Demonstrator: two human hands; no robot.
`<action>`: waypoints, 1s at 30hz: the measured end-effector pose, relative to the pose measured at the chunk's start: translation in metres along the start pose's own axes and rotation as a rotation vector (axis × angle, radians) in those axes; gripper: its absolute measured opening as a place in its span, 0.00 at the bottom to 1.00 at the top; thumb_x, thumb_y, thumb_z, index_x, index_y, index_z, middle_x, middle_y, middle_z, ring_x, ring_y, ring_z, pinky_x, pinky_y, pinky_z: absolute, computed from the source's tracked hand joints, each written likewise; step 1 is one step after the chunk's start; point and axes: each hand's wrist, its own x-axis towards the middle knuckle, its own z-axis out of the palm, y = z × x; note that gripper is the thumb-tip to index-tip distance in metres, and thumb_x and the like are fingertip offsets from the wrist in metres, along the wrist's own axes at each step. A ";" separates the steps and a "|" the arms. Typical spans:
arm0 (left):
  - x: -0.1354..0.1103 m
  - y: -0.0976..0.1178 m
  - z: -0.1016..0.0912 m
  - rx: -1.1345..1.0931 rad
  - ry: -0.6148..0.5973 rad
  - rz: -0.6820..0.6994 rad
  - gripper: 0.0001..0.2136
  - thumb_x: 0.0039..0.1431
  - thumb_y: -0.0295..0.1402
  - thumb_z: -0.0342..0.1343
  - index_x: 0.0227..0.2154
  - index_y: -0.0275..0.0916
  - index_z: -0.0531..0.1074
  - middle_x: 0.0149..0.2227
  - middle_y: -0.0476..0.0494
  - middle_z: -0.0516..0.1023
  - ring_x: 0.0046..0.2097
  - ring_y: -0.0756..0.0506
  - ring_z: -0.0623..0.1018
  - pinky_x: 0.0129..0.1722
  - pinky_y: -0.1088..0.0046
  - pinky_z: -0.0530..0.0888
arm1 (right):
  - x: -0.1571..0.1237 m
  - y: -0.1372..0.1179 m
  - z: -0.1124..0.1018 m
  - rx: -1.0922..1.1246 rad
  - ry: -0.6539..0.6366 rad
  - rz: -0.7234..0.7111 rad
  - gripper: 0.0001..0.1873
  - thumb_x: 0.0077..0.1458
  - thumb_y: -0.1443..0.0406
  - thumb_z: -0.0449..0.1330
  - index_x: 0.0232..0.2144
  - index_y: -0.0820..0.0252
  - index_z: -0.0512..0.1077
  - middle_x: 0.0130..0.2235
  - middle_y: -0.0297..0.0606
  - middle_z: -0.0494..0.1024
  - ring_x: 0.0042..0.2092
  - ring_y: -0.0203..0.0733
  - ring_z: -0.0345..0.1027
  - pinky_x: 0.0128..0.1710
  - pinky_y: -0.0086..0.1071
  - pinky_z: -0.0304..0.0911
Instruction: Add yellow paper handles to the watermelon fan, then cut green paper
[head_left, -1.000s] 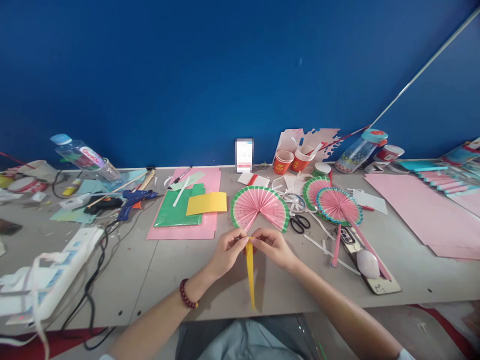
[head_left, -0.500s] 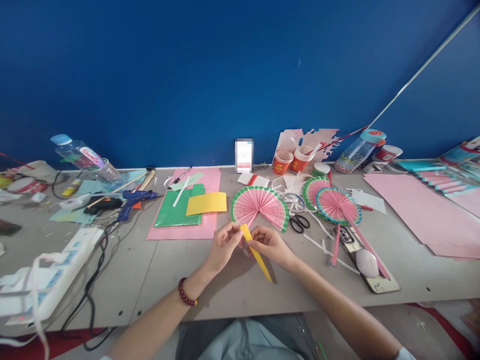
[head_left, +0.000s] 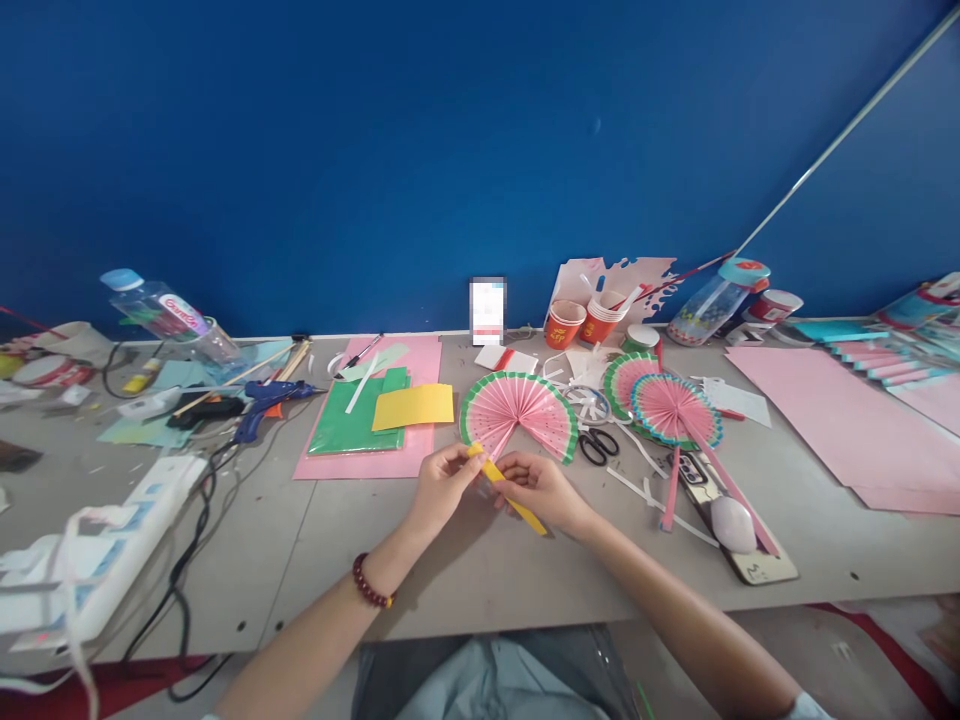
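My left hand (head_left: 448, 484) pinches the upper end of a narrow yellow paper strip (head_left: 523, 508). My right hand (head_left: 541, 487) grips the same strip near its middle, and its lower end sticks out toward the table edge. Just beyond both hands lies a pleated watermelon paper fan (head_left: 516, 405), pink with a green rim, spread wide. A yellow paper sheet (head_left: 414, 407) rests on the green paper pack (head_left: 352, 425) to the left. Black-handled scissors (head_left: 598, 447) lie right of the fan.
On the left are a blue glue gun (head_left: 274, 400), a white power strip (head_left: 142, 540) and tangled cables. A second pair of pink fans (head_left: 679, 410), a phone (head_left: 765, 565) and pink paper (head_left: 840, 420) lie right. Red paper cups (head_left: 565, 325) stand behind.
The yellow strip has tilted to a flatter angle, its lower end rising slightly. My left hand has shifted a little left, still pinching the strip's top.
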 end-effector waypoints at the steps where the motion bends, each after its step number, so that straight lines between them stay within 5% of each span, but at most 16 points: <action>1: 0.000 0.000 0.000 -0.011 0.007 -0.015 0.10 0.49 0.38 0.61 0.24 0.36 0.73 0.23 0.50 0.73 0.25 0.52 0.71 0.25 0.78 0.68 | 0.000 -0.001 0.000 0.013 0.008 0.026 0.16 0.47 0.56 0.64 0.34 0.61 0.70 0.28 0.36 0.76 0.28 0.38 0.73 0.25 0.28 0.66; 30: -0.002 0.000 0.003 -0.045 0.047 -0.039 0.11 0.47 0.39 0.62 0.23 0.35 0.75 0.21 0.49 0.75 0.22 0.51 0.72 0.24 0.76 0.72 | 0.003 0.001 -0.002 0.070 0.047 -0.033 0.16 0.45 0.56 0.66 0.30 0.62 0.71 0.24 0.34 0.76 0.24 0.36 0.71 0.23 0.28 0.66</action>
